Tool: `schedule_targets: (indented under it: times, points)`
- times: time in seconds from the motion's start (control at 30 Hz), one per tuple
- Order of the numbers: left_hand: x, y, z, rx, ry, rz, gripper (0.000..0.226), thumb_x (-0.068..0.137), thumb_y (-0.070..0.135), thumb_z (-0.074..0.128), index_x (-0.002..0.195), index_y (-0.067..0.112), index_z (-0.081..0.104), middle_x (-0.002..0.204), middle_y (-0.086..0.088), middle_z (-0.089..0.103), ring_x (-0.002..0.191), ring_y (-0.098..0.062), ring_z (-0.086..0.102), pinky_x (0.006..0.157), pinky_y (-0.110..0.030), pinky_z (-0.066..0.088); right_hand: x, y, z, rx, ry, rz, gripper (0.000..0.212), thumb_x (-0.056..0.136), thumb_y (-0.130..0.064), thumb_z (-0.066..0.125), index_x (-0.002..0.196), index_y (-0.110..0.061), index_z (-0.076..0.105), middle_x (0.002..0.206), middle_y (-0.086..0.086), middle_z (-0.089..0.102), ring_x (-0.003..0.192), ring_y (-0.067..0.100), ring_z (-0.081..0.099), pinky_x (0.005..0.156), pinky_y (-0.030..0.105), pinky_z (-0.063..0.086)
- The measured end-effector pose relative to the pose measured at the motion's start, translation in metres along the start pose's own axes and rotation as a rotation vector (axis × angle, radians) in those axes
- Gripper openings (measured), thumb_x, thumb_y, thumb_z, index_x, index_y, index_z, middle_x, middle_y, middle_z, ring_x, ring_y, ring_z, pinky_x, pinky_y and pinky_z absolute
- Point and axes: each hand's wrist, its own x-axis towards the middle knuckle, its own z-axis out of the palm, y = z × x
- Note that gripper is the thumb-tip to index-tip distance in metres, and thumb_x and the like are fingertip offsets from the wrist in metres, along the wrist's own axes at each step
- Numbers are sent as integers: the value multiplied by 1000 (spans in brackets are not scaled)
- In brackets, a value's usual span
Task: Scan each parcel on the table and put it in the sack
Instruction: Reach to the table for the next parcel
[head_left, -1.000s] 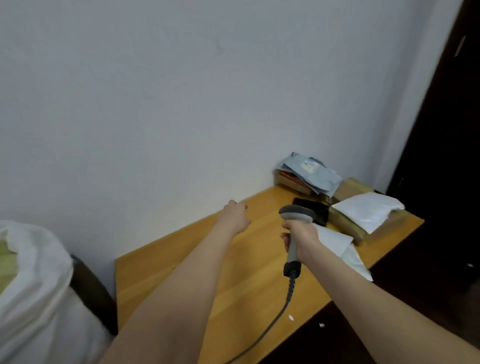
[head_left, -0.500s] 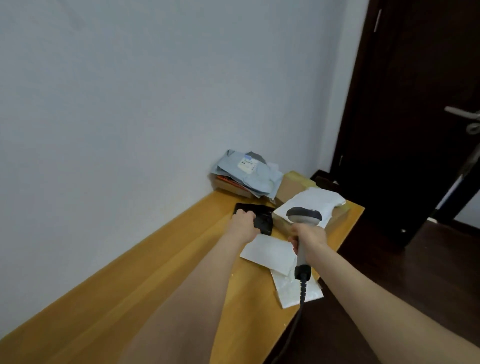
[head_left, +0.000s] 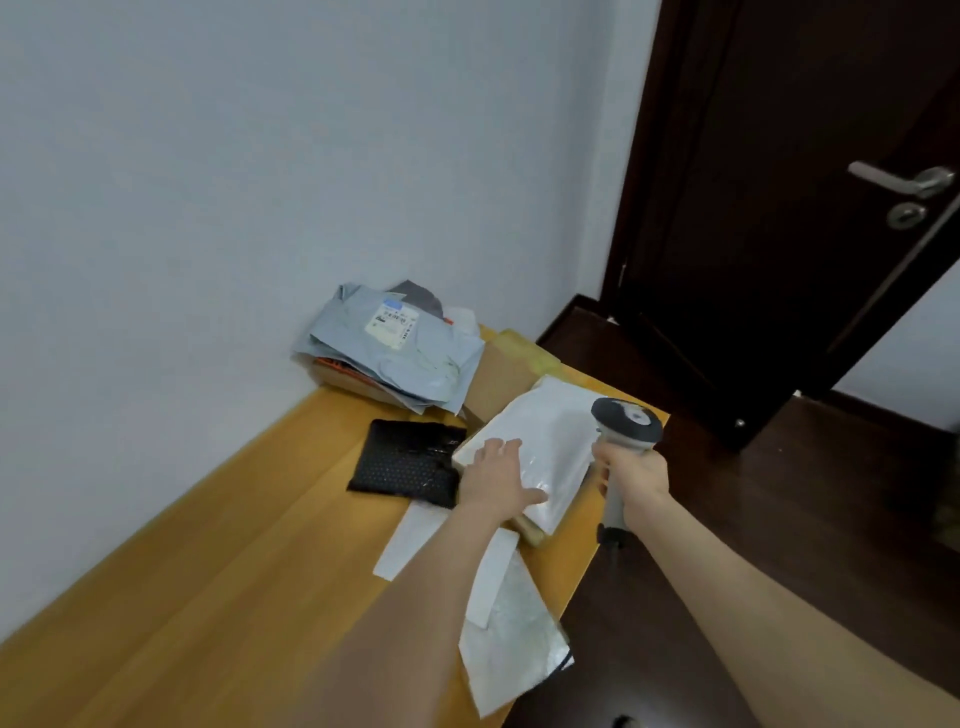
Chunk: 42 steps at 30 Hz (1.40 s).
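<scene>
L hand (head_left: 496, 480) lies flat on the white parcel (head_left: 545, 436), fingers straight & spread, palm down on the plastic, not curled round anything. R hand (head_left: 634, 475) is clenched round the handle of the scanner (head_left: 626, 421). Its grey head stands above the fist, and the handle's butt end pokes out below.

The white parcel sits on top of a tan box (head_left: 531, 535) near the right edge of the wooden table (head_left: 208, 571). Only the box's near corner shows under it. Just left of it, beside the L hand, a black bubble mailer (head_left: 402, 462) lies flat on the tabletop.

Further back, in the corner against the wall, a grey-blue poly mailer (head_left: 400, 358) w/ a printed label tops a small stack. A brown carton (head_left: 501, 376) is right next to it.

Closer to the person, partly under the L forearm, a flat white envelope (head_left: 415, 540) overlaps a crinkly white mailer (head_left: 511, 639). The mailer's corner reaches past the table edge.

At right there's a dark door (head_left: 769, 208) w/ a metal handle (head_left: 904, 182), and dark wood flooring below.
</scene>
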Motion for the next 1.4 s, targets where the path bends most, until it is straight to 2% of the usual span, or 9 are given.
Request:
schedule_targets:
  times: [0.2, 0.27, 0.37, 0.47, 0.7, 0.9, 1.1, 1.27, 1.4]
  points:
    - [32, 16, 24, -93, 297, -363, 76, 91, 47, 57, 149, 18, 18, 156, -11, 14, 143, -27, 21, 112, -42, 27, 84, -25, -10, -85, -61, -50, 19, 78, -11, 74, 81, -11, 56, 80, 9, 57, 70, 24, 52, 71, 37, 43]
    - [38, 16, 27, -213, 313, -523, 83, 89, 48, 58, 151, 17, 11, 157, -11, 12, 142, -28, 21, 111, -43, 29, 107, -29, -10, -128, -125, -70, 20, 78, -8, 75, 92, -9, 61, 93, 9, 60, 83, 26, 54, 78, 37, 44]
    - [43, 18, 34, -417, 298, -685, 95, 86, 50, 62, 152, 15, 3, 156, -13, 13, 140, -33, 24, 109, -46, 31, 131, -35, -5, -177, -221, -28, 43, 78, -9, 77, 118, -2, 61, 113, 13, 61, 108, 34, 56, 96, 44, 46]
    - [41, 14, 40, -615, 279, -797, 94, 88, 46, 60, 152, 12, -1, 151, -16, 22, 133, -35, 35, 106, -46, 35, 139, -35, -2, -163, -309, -9, 49, 84, -9, 74, 127, 2, 54, 127, 10, 58, 117, 31, 53, 100, 38, 41]
    - [-5, -39, 28, -620, 312, -985, 83, 95, 40, 48, 152, 12, -5, 151, -17, 23, 130, -36, 40, 103, -46, 37, 92, 3, 17, -232, -411, 69, 22, 80, -17, 78, 97, -11, 65, 109, 9, 66, 104, 30, 58, 94, 44, 48]
    - [-54, -114, 7, -653, 356, -1028, 82, 95, 35, 52, 153, 11, -1, 152, -18, 24, 128, -38, 43, 97, -44, 42, 25, 30, 72, -202, -569, 126, 35, 79, -18, 79, 108, -12, 61, 109, 7, 64, 104, 29, 57, 89, 42, 47]
    - [-95, -190, -4, -717, 423, -999, 89, 89, 35, 63, 153, 13, 6, 154, -15, 21, 133, -34, 38, 102, -41, 41, -25, 41, 147, -258, -697, 77, 33, 82, -16, 76, 109, -10, 58, 96, 2, 62, 88, 21, 55, 83, 37, 44]
    - [-122, -248, -14, -718, 475, -968, 92, 84, 38, 68, 153, 20, 10, 157, -10, 14, 140, -32, 28, 108, -46, 37, -67, 53, 207, -279, -797, 49, 34, 82, -16, 76, 112, -9, 62, 103, 7, 65, 91, 22, 58, 80, 37, 46]
    - [-135, -270, -19, -356, 427, -915, 100, 77, 59, 67, 152, 25, 12, 160, -7, 4, 147, -28, 9, 114, -52, 19, -90, 62, 240, -321, -806, 13, 19, 80, -16, 78, 94, -11, 66, 94, 4, 65, 91, 24, 59, 80, 35, 45]
